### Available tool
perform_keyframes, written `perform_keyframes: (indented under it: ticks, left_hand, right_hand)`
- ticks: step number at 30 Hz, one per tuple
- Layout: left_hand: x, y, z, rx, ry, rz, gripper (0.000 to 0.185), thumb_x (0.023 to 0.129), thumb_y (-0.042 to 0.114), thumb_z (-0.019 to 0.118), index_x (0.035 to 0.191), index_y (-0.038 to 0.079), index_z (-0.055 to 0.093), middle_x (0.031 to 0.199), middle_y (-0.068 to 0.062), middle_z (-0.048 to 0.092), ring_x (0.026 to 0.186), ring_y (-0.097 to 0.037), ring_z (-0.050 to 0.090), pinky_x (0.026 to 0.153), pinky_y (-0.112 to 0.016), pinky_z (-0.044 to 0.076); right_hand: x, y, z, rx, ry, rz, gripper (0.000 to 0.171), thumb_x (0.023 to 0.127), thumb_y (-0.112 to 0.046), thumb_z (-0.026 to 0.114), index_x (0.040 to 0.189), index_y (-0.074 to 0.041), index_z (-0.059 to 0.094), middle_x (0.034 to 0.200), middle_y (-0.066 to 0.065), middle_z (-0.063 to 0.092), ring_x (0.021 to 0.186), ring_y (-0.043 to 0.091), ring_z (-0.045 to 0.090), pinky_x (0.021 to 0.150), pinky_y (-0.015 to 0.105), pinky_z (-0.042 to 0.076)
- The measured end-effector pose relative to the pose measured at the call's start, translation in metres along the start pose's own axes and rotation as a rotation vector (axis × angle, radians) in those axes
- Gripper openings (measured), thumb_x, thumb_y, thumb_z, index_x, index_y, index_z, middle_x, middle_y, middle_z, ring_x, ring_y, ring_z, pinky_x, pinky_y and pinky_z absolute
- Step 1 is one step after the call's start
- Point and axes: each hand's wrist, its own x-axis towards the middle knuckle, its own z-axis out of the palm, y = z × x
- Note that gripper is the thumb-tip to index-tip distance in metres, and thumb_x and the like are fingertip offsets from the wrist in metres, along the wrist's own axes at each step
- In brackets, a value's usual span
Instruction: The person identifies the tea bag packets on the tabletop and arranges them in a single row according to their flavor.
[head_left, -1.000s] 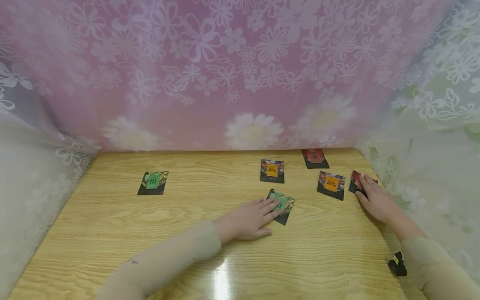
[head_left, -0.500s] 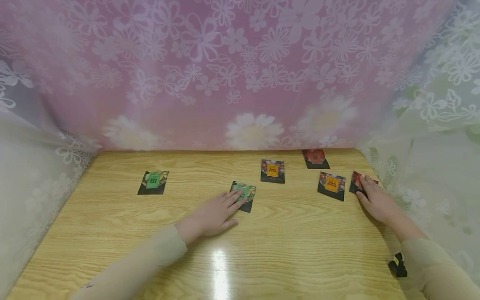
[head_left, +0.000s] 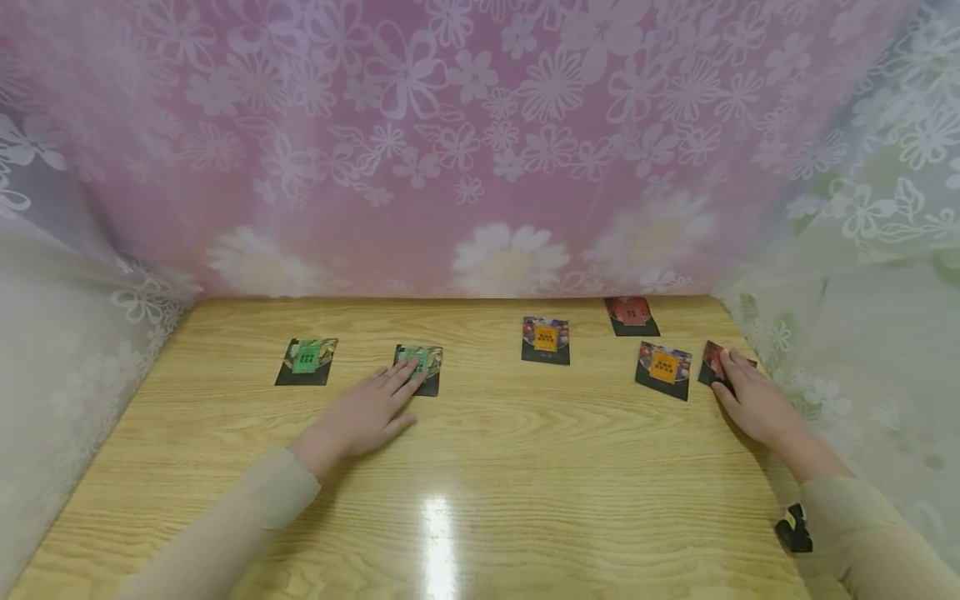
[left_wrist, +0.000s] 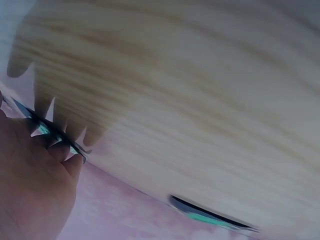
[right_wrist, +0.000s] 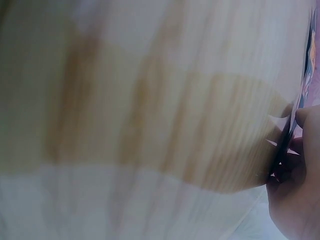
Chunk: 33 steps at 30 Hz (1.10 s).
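Note:
My left hand [head_left: 363, 412] lies with extended fingers on a flat green-and-black packet [head_left: 431, 385], its fingertips over the green label. In the left wrist view the fingers of that hand [left_wrist: 40, 175] press along the packet's face. A second green packet [head_left: 306, 361] lies just left of it. At the right end of the table, my right hand [head_left: 753, 404] rests its fingers on a red-and-black packet [head_left: 712, 362], covering much of it. The right wrist view shows this hand [right_wrist: 297, 172] at the packet's edge.
Two orange-labelled packets, one mid-table [head_left: 546, 341] and one nearer the right hand [head_left: 663, 371], lie on the wooden table [head_left: 525, 500]. Another red packet [head_left: 632, 316] sits at the back edge. A pink floral curtain [head_left: 450, 167] hangs behind; a small black object [head_left: 793, 529] is by the right edge.
My left hand has slid the green packet leftward and slightly back across the table, close to the other green packet; it has turned straighter. My right hand has stayed on the red packet.

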Motion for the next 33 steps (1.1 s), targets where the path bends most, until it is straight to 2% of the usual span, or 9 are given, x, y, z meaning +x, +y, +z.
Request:
perform_keyframes:
  ticks: [7,15,21,33]
  left_hand:
    - [-0.011,-0.025,0.001,-0.004,0.058,-0.033,0.07,0.113,0.042,0.047,0.169,0.005,0.027,0.177,-0.02,0.021,0.163,-0.041,0.024,0.133,-0.059,0.026]
    - [-0.019,-0.041,0.0,0.009,0.072,-0.043,0.07,0.113,0.043,0.048,0.169,0.007,0.027,0.177,-0.019,0.023,0.163,-0.039,0.027,0.132,-0.057,0.029]
    - [-0.026,-0.047,-0.002,0.002,0.07,-0.057,0.07,0.113,0.042,0.05,0.169,0.007,0.029,0.176,-0.02,0.023,0.162,-0.04,0.028,0.132,-0.057,0.03]
    - [-0.03,-0.048,-0.005,0.005,0.068,-0.056,0.068,0.113,0.041,0.049,0.168,0.006,0.031,0.175,-0.021,0.024,0.161,-0.041,0.029,0.132,-0.058,0.029]
  right_hand:
    - [0.001,0.0,0.0,-0.001,0.002,-0.001,0.069,0.118,-0.031,0.035,0.163,0.016,0.014,0.164,0.047,0.016,0.153,0.064,0.018,0.118,0.078,0.025]
    - [0.001,0.0,0.0,0.005,0.015,-0.011,0.069,0.118,-0.031,0.035,0.163,0.017,0.014,0.163,0.048,0.016,0.152,0.065,0.018,0.118,0.079,0.025]
    - [0.001,-0.001,0.0,0.001,0.014,-0.008,0.069,0.118,-0.031,0.036,0.163,0.017,0.015,0.163,0.048,0.017,0.152,0.065,0.019,0.118,0.079,0.026]
    - [0.001,0.0,0.001,-0.006,0.007,-0.006,0.069,0.117,-0.03,0.037,0.163,0.017,0.015,0.163,0.048,0.018,0.152,0.064,0.02,0.117,0.078,0.026]
